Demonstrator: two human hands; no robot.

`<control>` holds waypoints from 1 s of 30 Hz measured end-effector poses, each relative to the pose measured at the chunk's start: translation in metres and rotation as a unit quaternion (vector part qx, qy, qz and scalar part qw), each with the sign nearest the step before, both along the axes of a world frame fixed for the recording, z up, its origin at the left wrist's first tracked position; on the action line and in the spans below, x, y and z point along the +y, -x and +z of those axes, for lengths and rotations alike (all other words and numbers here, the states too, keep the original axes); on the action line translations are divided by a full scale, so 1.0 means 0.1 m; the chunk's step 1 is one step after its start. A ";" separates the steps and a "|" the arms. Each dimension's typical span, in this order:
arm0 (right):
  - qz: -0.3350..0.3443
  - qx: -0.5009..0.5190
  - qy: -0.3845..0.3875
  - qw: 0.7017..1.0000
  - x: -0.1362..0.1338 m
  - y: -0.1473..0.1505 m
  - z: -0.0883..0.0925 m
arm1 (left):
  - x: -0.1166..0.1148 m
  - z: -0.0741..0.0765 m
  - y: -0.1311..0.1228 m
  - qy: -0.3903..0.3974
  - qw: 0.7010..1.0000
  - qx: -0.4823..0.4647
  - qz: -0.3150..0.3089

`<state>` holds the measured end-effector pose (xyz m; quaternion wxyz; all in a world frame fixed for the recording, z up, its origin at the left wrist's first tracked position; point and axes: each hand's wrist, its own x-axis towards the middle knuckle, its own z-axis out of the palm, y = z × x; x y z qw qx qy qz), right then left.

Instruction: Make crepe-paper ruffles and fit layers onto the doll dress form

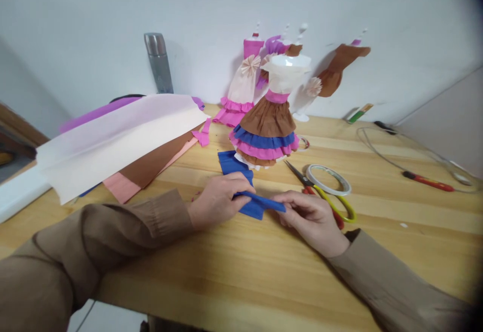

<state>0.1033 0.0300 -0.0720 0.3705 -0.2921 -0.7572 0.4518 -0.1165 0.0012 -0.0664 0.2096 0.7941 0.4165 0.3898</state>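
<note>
A strip of blue crepe paper (252,211) is stretched between my two hands above the wooden table, its upper edge folded over. My left hand (221,198) pinches the fold near its middle, with the thumb in front. At the strip's right end, my right hand (307,216) grips the corner between thumb and fingers. Part of the blue paper runs back from my left hand toward a small dress form (277,105) in a layered paper skirt of brown, blue, pink and white. Scissors (320,191) with yellow and red handles lie just behind my right hand.
White double-sided tape (328,178) lies by the scissors. Crepe paper sheets (124,131) are piled at left, before a grey flask (158,63). More dressed forms (241,80) stand near the wall. A red-handled tool (428,181) with a cable lies at right on the table (226,276).
</note>
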 end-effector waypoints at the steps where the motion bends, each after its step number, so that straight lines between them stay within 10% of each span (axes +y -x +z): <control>1: 0.002 0.010 0.017 1.000 0.00 0.00 -0.01 | 0.00 0.00 0.00 -0.006 1.000 -0.006 -0.001; 12: -0.016 0.121 0.116 0.986 0.00 0.04 -0.02 | -0.06 0.02 -0.03 0.012 0.995 0.021 0.096; 23: -0.006 0.090 0.128 0.988 0.08 0.01 -0.10 | -0.13 0.09 -0.11 0.245 0.956 -0.154 0.037; 30: -0.015 0.093 0.097 0.991 0.07 0.04 -0.03 | -0.12 0.10 -0.13 0.235 0.952 -0.193 0.034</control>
